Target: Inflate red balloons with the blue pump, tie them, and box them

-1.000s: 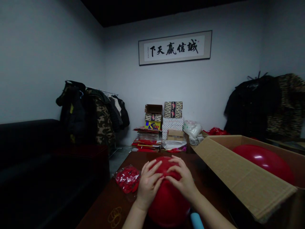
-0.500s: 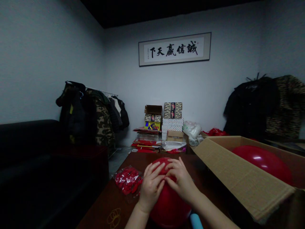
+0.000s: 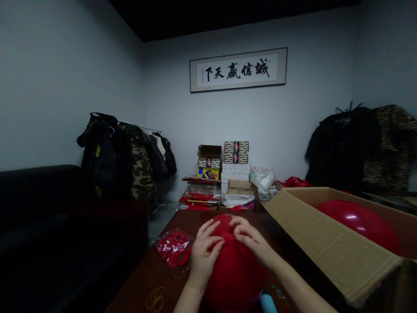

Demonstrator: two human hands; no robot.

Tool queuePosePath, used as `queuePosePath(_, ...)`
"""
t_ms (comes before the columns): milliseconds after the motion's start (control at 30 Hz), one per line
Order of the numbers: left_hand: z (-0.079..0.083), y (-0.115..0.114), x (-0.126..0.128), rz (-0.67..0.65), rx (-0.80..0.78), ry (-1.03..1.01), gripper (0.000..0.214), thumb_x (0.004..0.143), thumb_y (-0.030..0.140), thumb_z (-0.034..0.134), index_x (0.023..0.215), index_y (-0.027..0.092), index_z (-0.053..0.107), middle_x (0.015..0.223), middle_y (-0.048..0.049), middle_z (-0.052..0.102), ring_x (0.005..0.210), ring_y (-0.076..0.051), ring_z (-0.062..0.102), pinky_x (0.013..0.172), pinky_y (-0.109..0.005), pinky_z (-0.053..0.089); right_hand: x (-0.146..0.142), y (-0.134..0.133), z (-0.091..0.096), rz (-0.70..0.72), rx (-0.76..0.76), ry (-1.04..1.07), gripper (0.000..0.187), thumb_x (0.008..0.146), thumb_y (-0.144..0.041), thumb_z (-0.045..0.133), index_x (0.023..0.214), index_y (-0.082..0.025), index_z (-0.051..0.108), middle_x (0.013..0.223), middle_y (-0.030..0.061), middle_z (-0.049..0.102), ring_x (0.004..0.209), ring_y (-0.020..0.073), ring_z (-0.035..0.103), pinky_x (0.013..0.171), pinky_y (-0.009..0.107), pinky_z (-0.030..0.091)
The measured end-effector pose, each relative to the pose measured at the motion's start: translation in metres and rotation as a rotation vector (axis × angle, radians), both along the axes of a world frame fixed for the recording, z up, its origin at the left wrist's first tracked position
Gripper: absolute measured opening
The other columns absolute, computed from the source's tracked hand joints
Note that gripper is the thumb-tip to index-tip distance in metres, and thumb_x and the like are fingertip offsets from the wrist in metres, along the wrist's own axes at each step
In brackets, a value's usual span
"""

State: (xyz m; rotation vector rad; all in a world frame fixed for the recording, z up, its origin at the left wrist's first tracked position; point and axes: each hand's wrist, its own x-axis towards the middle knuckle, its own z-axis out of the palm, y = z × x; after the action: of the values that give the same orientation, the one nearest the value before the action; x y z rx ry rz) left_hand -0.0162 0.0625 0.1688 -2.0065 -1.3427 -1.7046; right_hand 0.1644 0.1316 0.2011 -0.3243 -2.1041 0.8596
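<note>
A round, inflated red balloon [image 3: 236,276] sits in front of me at the table's near middle. My left hand [image 3: 202,252] lies along its upper left side, thumb and forefinger pinched at the balloon's neck. Opposite it, my right hand [image 3: 252,241] is closed in a pinch on the upper right side, a little apart from the left fingertips. A thin stretched strip, apparently the neck, runs between the two pinches; its details are too small to tell. Left of the balloon lies a clear plastic bag of red balloons [image 3: 174,248].
The brown table [image 3: 137,287] bears some thin yellowish loops [image 3: 155,299] and a light-blue object [image 3: 267,303] near its front. At right, an open cardboard box [image 3: 335,243] holds another red balloon [image 3: 358,224]. Stacked boxes [image 3: 236,174] stand behind; a black sofa [image 3: 42,226] is left.
My right hand has drawn away to the right from my left fingertips, which opens a gap between the pinches. The balloon has shifted slightly to the right.
</note>
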Motion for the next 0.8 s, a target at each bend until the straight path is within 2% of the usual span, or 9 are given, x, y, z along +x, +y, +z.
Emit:
queuePosePath(133, 0.002, -0.001, 0.004, -0.010, -0.008, 0.063, 0.015, 0.079, 0.019, 0.057, 0.079, 0.023, 0.071, 0.115, -0.0084, 0.065, 0.119, -0.027, 0.047, 0.094, -0.052, 0.045, -0.003, -0.005, 0.002, 0.006, 0.148, -0.082, 0.013, 0.074, -0.033, 0.055, 0.068, -0.024, 0.050, 0.109, 0.0036, 0.053, 0.117, 0.0212, 0.041, 0.103, 0.043, 0.030)
queuePosePath(233, 0.002, -0.002, 0.005, 0.014, -0.011, 0.137, 0.016, 0.080, 0.019, 0.056, 0.081, 0.023, 0.071, 0.116, -0.0078, 0.064, 0.121, -0.028, 0.045, 0.096, -0.055, 0.042, -0.005, -0.005, 0.000, -0.113, 0.318, -0.152, 0.011, 0.066, -0.024, 0.062, 0.066, -0.024, 0.052, 0.110, 0.0013, 0.054, 0.121, 0.0225, 0.038, 0.108, 0.048, 0.022)
queuePosePath(333, 0.001, -0.003, 0.004, 0.051, -0.011, 0.238, 0.016, 0.081, 0.019, 0.055, 0.084, 0.025, 0.070, 0.117, -0.0058, 0.064, 0.122, -0.028, 0.044, 0.102, -0.061, 0.031, -0.005, 0.000, -0.003, -0.362, 0.512, -0.077, 0.008, 0.069, -0.021, 0.059, 0.071, -0.025, 0.053, 0.104, 0.0010, 0.058, 0.121, 0.0227, 0.040, 0.110, 0.055, 0.013)
queuePosePath(400, 0.001, -0.003, 0.003, 0.081, -0.007, 0.288, 0.017, 0.081, 0.019, 0.055, 0.085, 0.027, 0.069, 0.117, -0.0045, 0.064, 0.122, -0.028, 0.043, 0.103, -0.064, 0.026, -0.002, 0.005, -0.005, -0.472, 0.703, -0.052, 0.006, 0.074, -0.022, 0.057, 0.079, -0.026, 0.054, 0.104, 0.0006, 0.061, 0.119, 0.0218, 0.042, 0.110, 0.057, 0.011)
queuePosePath(467, 0.000, -0.003, 0.002, 0.114, 0.000, 0.316, 0.017, 0.080, 0.019, 0.055, 0.086, 0.027, 0.069, 0.117, -0.0042, 0.064, 0.122, -0.027, 0.044, 0.103, -0.064, 0.025, 0.003, 0.010, -0.006, -0.502, 0.882, -0.104, 0.009, 0.079, -0.023, 0.054, 0.087, -0.028, 0.056, 0.106, -0.0010, 0.063, 0.118, 0.0205, 0.045, 0.111, 0.057, 0.010)
queuePosePath(533, 0.000, -0.003, 0.002, 0.137, 0.009, 0.332, 0.017, 0.080, 0.019, 0.055, 0.085, 0.027, 0.069, 0.116, -0.0048, 0.064, 0.121, -0.027, 0.044, 0.102, -0.064, 0.025, 0.008, 0.014, -0.005, -0.497, 0.971, -0.181, 0.013, 0.083, -0.023, 0.051, 0.091, -0.030, 0.057, 0.106, -0.0031, 0.064, 0.117, 0.0190, 0.047, 0.112, 0.056, 0.008)
queuePosePath(667, 0.002, -0.003, 0.003, 0.153, 0.014, 0.354, 0.017, 0.081, 0.018, 0.054, 0.086, 0.026, 0.068, 0.115, -0.0059, 0.064, 0.121, -0.027, 0.044, 0.103, -0.064, 0.024, 0.008, 0.011, -0.003, -0.556, 0.971, -0.161, 0.012, 0.083, -0.025, 0.051, 0.091, -0.031, 0.057, 0.101, -0.0039, 0.066, 0.113, 0.0189, 0.049, 0.112, 0.057, 0.005)
queuePosePath(733, 0.003, -0.002, 0.004, 0.156, 0.010, 0.369, 0.018, 0.081, 0.018, 0.053, 0.087, 0.026, 0.068, 0.115, -0.0055, 0.064, 0.121, -0.027, 0.044, 0.103, -0.063, 0.023, 0.001, 0.006, -0.004, -0.613, 0.857, -0.057, 0.005, 0.080, -0.030, 0.056, 0.085, -0.029, 0.057, 0.092, -0.0024, 0.065, 0.107, 0.0200, 0.051, 0.111, 0.057, 0.008)
queuePosePath(800, 0.004, -0.001, 0.004, 0.156, 0.004, 0.383, 0.018, 0.081, 0.018, 0.054, 0.087, 0.027, 0.068, 0.116, -0.0046, 0.063, 0.122, -0.026, 0.043, 0.104, -0.063, 0.022, -0.008, 0.001, -0.007, -0.637, 0.636, 0.040, 0.010, 0.079, -0.035, 0.058, 0.074, -0.026, 0.056, 0.083, -0.0009, 0.061, 0.097, 0.0200, 0.053, 0.108, 0.056, 0.015)
